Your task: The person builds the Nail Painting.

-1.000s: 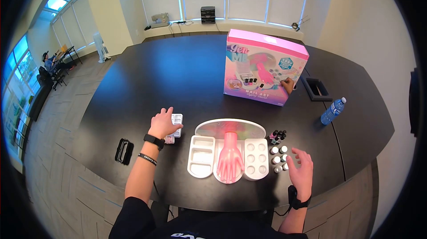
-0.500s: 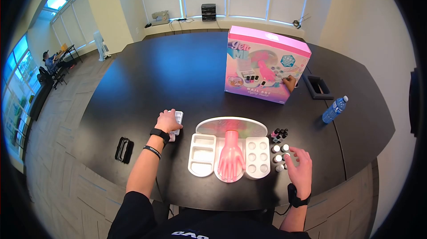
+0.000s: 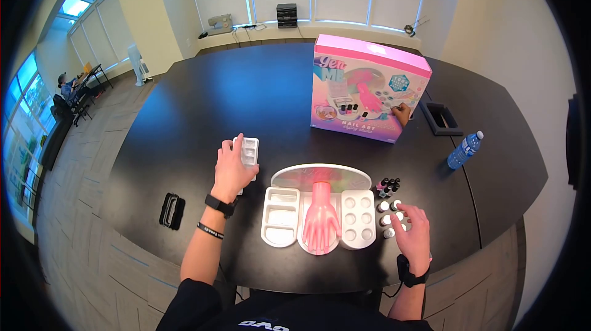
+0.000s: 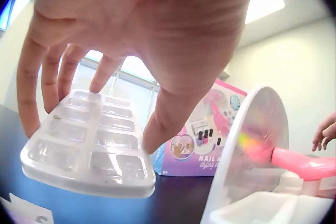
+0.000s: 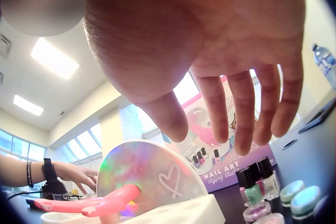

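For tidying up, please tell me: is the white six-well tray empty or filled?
Empty: in the head view, the six-well tray shows bare round wells; nail polish bottles stand beside it.

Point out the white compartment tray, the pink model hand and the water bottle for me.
White compartment tray (image 4: 91, 136), left wrist view: on the divider between its two rows of compartments.
Pink model hand (image 3: 320, 217), head view: on its back.
Water bottle (image 3: 465, 151), head view: on its side, around mid-height.

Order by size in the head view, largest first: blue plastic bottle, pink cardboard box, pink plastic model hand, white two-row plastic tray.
1. Pink box
2. Pink model hand
3. Blue bottle and white tray: unsure, since the left hand partly covers the tray.
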`<state>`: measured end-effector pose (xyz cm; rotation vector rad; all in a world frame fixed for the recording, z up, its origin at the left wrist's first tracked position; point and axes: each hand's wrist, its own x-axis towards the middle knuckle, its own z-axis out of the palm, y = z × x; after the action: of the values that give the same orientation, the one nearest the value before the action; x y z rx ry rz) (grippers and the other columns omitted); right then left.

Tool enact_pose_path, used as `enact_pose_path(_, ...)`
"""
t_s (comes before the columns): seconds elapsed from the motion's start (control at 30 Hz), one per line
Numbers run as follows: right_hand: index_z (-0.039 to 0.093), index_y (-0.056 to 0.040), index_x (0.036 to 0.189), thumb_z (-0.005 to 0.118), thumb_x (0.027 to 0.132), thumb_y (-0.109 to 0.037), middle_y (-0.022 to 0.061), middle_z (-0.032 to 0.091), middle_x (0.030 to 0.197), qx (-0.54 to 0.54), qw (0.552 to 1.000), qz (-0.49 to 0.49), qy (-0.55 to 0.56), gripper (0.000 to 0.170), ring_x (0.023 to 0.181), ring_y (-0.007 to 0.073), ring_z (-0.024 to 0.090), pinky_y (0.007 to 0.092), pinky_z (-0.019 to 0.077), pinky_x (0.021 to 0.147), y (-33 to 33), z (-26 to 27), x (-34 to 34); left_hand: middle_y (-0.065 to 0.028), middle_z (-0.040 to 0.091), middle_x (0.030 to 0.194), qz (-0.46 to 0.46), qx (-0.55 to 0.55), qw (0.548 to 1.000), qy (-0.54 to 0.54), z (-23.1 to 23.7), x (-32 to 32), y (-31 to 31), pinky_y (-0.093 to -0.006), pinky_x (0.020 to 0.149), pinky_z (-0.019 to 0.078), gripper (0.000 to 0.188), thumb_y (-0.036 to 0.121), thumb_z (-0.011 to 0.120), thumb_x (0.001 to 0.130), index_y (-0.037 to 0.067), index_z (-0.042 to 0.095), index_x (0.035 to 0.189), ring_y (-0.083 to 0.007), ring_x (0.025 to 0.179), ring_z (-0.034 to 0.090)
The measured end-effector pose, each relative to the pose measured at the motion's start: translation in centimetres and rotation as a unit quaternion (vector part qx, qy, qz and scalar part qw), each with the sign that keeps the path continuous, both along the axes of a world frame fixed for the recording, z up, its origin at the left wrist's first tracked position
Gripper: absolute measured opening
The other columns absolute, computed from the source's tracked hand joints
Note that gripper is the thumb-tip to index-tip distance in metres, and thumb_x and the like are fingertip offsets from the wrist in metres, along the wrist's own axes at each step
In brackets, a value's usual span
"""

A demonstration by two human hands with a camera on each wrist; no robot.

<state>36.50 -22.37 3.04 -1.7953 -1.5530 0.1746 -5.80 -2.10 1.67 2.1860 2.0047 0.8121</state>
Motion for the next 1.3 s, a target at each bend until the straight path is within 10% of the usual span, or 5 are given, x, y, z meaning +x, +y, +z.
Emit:
enact_pose_path(0.5, 0.077, -0.0017, 0.117, 0.083, 0.093, -0.018, 0.0162, 0.078, 0.114, -0.016, 1.000, 0.005, 0.024, 0.029, 0.102, 0.0353, 0.069, 0.0454, 0.0552, 0.092, -0.1, 0.5, -0.2, -0.0151, 0.044, 0.139, -0.039, 0.106, 0.981, -0.157, 0.6, 5.8, -8.0, -0.0409, 0.082, 0.0639, 0.095, 0.018, 0.099, 0.073, 0.004, 0.043, 0.148, -0.0301, 0.113, 0.061)
enact_pose_path(0.73, 0.078, -0.0030, 0.120, 0.082, 0.093, -0.015, 0.0129, 0.078, 0.110, 0.003, 1.000, 0.010, 0.010, 0.030, 0.098, 0.0290, 0.070, 0.0412, 0.0574, 0.085, -0.6, 0.0, 0.3, -0.0227, 0.041, 0.133, -0.066, 0.135, 0.980, -0.128, -0.4, 7.6, -8.2, -0.0533, 0.105, 0.0473, 0.094, 0.018, 0.100, 0.071, -0.001, 0.038, 0.139, -0.0433, 0.123, 0.051)
enact_pose_path(1.3, 0.078, -0.0027, 0.118, 0.081, 0.096, -0.019, 0.0164, 0.078, 0.117, -0.018, 0.999, 0.029, 0.023, 0.028, 0.110, 0.0385, 0.068, 0.0468, 0.0543, 0.097, -0.5, 0.5, -0.4, -0.0248, 0.041, 0.134, -0.048, 0.121, 0.988, -0.087, -1.5, 9.2, -8.6, -0.0547, 0.099, 0.0522, 0.093, 0.014, 0.099, 0.069, 0.000, 0.038, 0.138, -0.0480, 0.125, 0.050)
